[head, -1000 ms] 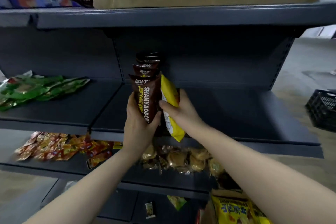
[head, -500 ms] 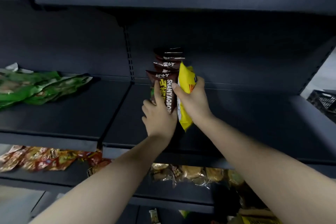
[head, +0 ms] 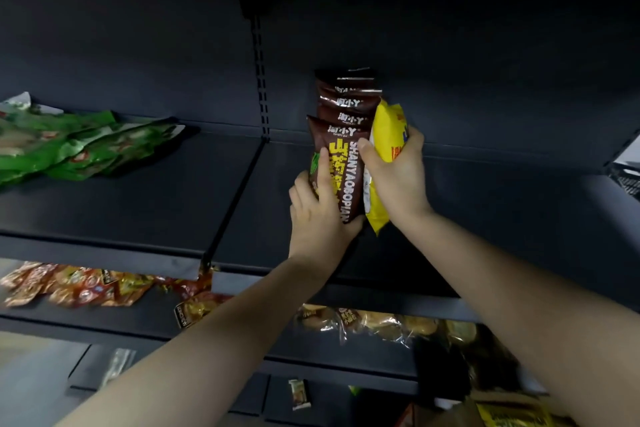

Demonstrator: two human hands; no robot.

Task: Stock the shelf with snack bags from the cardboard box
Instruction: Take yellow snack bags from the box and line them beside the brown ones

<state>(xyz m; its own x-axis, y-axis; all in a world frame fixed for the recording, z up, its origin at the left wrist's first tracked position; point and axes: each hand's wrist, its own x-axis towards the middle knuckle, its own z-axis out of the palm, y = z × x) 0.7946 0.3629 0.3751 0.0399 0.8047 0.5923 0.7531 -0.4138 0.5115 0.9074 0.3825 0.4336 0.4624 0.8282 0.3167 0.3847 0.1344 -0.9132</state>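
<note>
A row of brown snack bags stands upright on the dark middle shelf, reaching back to the rear wall. My left hand grips the front brown bag from below and the left. A yellow snack bag stands right beside the brown row, and my right hand grips it, with the thumb against the front brown bag. A corner of the cardboard box, with yellow bags inside, shows at the bottom right.
Green bags lie on the left half of the same shelf. The shelf below carries red and orange packets on the left and clear-wrapped buns under my arms. A small packet lies on the lowest shelf. A black crate is at the right edge.
Both hands have pushed the brown and yellow bags deeper onto the shelf. The view has closed in on the shelf, and the upper shelf has left the frame.
</note>
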